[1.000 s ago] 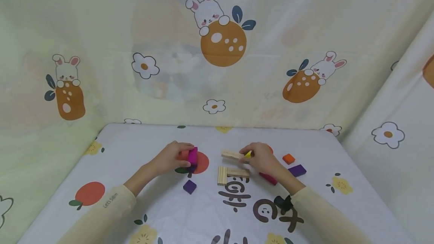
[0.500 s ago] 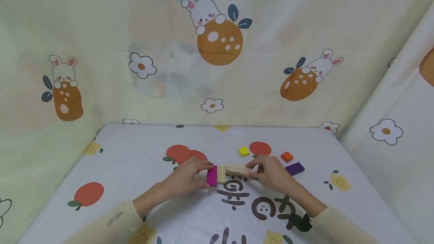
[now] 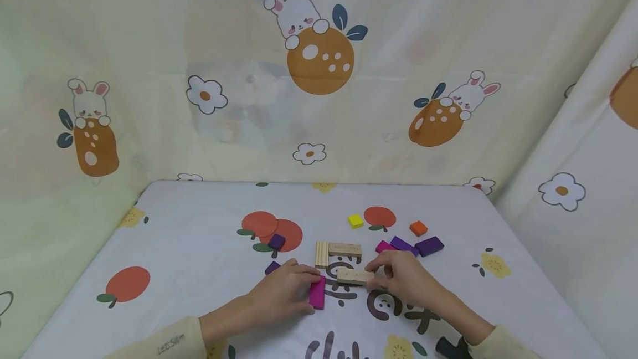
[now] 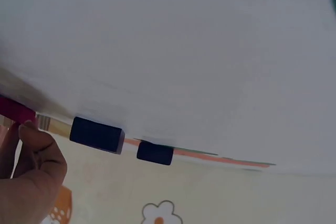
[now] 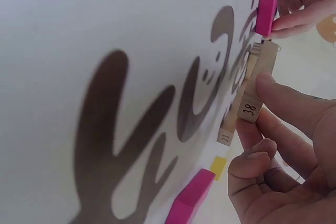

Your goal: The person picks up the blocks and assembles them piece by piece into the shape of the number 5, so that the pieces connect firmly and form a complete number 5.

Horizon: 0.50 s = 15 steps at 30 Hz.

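My left hand (image 3: 284, 293) pinches a magenta wooden block (image 3: 317, 292) between fingers and thumb; the right wrist view shows this magenta block (image 5: 268, 4) from the side. To its right, my right hand (image 3: 406, 280) grips the end of a plain wooden block (image 3: 353, 276), marked 38 in the right wrist view. Just behind, two plain wooden blocks form a corner: one block (image 3: 321, 254) points away from me, and another block (image 3: 345, 250) runs sideways from its far end. Held pieces stand close but apart in the head view.
Two small dark purple blocks (image 3: 277, 241) lie behind my left hand. Behind the right hand are a yellow cube (image 3: 355, 221), an orange block (image 3: 418, 229), a dark purple block (image 3: 430, 246), a violet block (image 3: 404, 245) and another magenta block (image 3: 385, 246), on a printed white cloth (image 3: 199, 231).
My left hand has carried the magenta block from the back left toward me and rightward. My right hand has let go of the yellow cube and brought the plain block from behind the corner to its front.
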Motion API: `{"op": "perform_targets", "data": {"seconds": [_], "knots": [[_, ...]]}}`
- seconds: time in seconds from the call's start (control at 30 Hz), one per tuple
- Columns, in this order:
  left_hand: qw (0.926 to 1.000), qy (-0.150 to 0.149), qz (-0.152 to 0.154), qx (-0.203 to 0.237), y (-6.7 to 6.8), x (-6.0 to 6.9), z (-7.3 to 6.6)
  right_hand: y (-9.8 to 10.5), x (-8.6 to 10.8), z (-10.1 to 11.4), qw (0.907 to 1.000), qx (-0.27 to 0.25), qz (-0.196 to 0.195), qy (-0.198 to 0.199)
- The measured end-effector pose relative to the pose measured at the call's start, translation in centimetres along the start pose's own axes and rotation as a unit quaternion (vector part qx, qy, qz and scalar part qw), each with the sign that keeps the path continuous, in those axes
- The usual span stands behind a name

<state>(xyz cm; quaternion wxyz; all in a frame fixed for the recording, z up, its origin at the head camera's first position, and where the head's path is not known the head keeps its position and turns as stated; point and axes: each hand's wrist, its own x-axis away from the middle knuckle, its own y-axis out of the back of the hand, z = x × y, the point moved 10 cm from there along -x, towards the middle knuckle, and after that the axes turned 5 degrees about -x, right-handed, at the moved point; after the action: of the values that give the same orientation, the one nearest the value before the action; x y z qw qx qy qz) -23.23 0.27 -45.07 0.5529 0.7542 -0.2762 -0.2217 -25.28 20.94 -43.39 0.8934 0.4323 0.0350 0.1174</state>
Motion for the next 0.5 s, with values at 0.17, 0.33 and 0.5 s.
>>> {"op": "perform_targets", "data": {"seconds": [0.17, 0.33, 0.5], "knots": [[0.9999, 0.01, 0.009, -0.007, -0.55, -0.05, -0.08, -0.46, 0.24, -0.15, 1.0, -0.004, 0.005, 0.0], [0.9996, 0.019, 0.008, -0.018, -0.46, 0.1, -0.13, -0.8, 0.0, -0.44, 1.0, -0.003, 0.004, -0.003], [0.9996, 0.015, -0.009, -0.023, -0.02, 0.18, -0.41, -1.09, -0.13, -0.86, 0.9999, -0.009, 0.005, -0.009]]}}
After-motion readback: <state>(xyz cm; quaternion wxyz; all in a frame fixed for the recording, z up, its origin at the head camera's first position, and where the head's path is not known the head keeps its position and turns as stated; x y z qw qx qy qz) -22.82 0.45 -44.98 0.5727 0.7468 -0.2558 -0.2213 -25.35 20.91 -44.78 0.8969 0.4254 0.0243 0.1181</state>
